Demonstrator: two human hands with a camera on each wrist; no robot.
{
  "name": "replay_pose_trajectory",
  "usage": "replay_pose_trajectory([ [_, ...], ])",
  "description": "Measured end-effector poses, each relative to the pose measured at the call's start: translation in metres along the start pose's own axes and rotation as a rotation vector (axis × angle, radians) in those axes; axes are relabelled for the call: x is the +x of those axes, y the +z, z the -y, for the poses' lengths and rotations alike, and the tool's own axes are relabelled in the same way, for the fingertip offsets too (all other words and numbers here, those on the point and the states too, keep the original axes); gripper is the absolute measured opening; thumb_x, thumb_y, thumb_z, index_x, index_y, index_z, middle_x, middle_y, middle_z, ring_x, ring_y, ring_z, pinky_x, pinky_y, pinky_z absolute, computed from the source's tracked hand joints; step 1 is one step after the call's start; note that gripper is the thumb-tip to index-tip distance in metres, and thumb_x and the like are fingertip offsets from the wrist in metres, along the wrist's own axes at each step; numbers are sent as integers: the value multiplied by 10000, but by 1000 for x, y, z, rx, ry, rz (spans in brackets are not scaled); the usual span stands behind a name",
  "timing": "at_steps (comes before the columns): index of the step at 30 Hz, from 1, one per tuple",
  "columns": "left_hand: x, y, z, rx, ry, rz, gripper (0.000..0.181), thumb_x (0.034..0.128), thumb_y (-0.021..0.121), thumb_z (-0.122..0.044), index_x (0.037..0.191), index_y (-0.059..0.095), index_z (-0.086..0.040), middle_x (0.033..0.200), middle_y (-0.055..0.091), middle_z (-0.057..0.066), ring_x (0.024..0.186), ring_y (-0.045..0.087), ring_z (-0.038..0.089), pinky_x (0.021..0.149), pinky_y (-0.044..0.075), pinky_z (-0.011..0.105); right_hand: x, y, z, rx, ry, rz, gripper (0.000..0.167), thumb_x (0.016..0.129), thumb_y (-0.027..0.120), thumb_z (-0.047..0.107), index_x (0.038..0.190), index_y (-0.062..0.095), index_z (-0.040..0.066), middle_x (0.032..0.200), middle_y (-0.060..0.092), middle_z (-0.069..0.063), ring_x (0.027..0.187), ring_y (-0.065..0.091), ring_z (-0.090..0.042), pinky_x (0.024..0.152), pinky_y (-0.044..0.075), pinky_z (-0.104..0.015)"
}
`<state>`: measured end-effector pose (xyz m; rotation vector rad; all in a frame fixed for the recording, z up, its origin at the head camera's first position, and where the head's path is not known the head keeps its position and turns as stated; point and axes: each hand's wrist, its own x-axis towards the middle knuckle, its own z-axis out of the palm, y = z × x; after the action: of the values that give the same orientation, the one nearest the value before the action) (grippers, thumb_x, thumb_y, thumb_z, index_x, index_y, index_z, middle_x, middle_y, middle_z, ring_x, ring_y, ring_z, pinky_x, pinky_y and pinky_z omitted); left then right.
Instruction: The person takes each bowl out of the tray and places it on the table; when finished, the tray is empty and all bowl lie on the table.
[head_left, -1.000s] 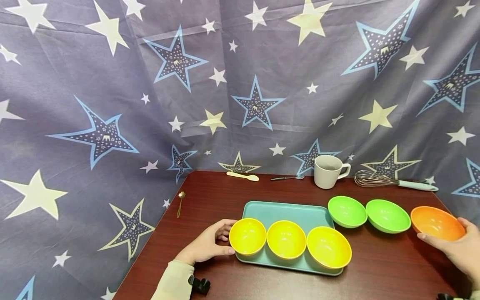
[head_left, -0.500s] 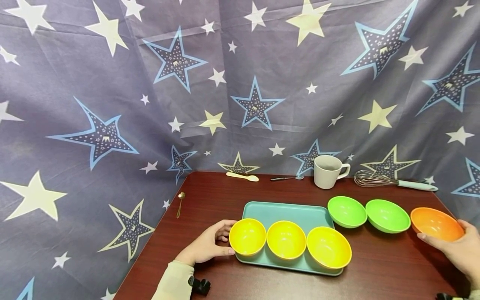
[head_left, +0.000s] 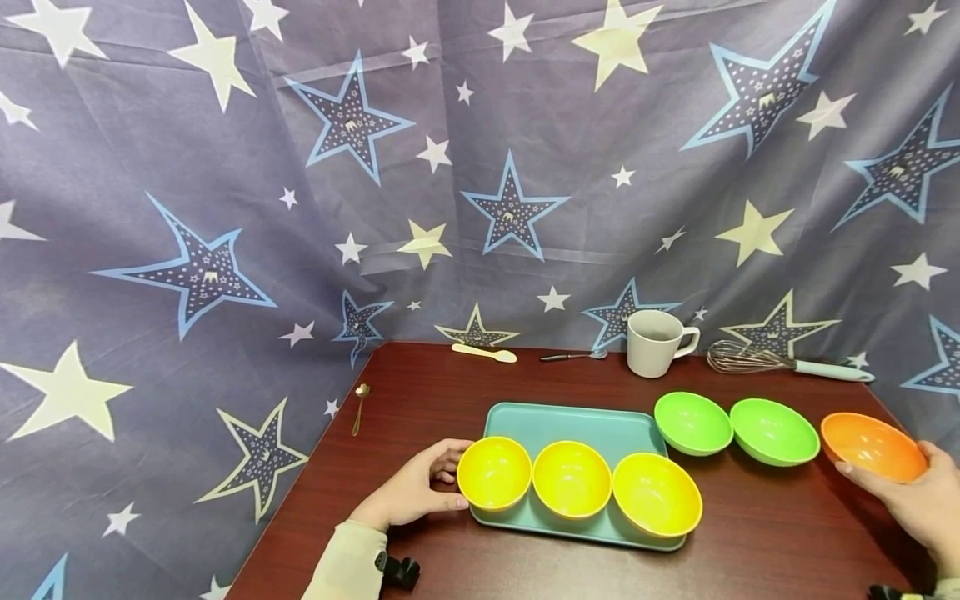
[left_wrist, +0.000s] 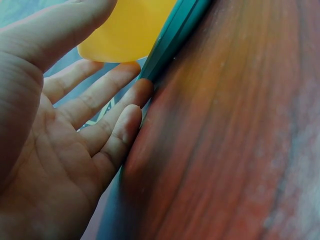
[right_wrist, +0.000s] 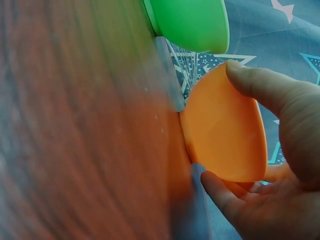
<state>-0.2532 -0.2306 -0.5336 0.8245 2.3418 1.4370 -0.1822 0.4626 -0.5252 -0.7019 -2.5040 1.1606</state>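
Three yellow bowls stand in a row on a teal tray. At the leftmost yellow bowl, my left hand is placed with thumb and fingertips at the bowl's left side. The left wrist view shows the fingers spread and fairly straight beside the bowl and the tray's edge. On the far right, my right hand holds an orange bowl. Its thumb lies at the rim, with fingers on the other side of the bowl.
Two green bowls stand between the tray and the orange bowl. Along the back lie a cream spoon, a small dark-handled spoon, a grey mug and a whisk. A small gold spoon lies near the left edge.
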Motion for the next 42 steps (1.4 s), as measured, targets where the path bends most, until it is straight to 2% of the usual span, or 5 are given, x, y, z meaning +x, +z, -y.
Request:
replay_pose_trajectory([
  [16, -1, 0, 1, -7, 8, -1, 744, 893, 868, -250, 1526, 479, -297, 1367, 627, -62, 1180, 626, 218, 993, 518, 341, 1, 2, 0, -39, 18, -2, 1159, 913, 765, 382, 1563, 0, -196, 1577, 110, -487, 1355, 295, -647, 1156, 263, -685],
  [24, 0, -1, 1, 0, 7, 0, 736, 897, 864, -257, 1522, 480, -308, 1353, 632, -60, 1182, 624, 215, 997, 517, 349, 0, 0, -1, 3, -40, -11, 1146, 915, 774, 331, 1556, -9, -206, 1561, 106, -509, 1366, 284, -654, 1173, 221, -669],
  [31, 0, -1, 2, -1, 6, 5, 732, 894, 867, -257, 1515, 484, -319, 1347, 635, -57, 1186, 626, 216, 1000, 515, 350, -2, -1, 5, 167, -47, -98, 1046, 935, 718, 245, 1603, 5, -130, 1594, 103, -477, 1517, 151, -553, 1260, 85, -421],
  [35, 0, -1, 1, -1, 10, 5, 729, 898, 863, -254, 1518, 484, -308, 1349, 635, -56, 1185, 625, 217, 1000, 516, 349, -3, -1, 14, 210, -27, -162, 1035, 924, 734, 232, 1635, 45, -68, 1646, 111, -396, 1559, 121, -476, 1268, 86, -420],
  [42, 0, -1, 0, -8, 8, 3, 731, 895, 866, -251, 1518, 487, -298, 1348, 636, -45, 1183, 627, 219, 1000, 518, 361, -10, -3, 31, 153, -65, -242, 1006, 927, 748, 280, 1637, 125, -67, 1666, 165, -348, 1560, 170, -460, 1267, 119, -478],
])
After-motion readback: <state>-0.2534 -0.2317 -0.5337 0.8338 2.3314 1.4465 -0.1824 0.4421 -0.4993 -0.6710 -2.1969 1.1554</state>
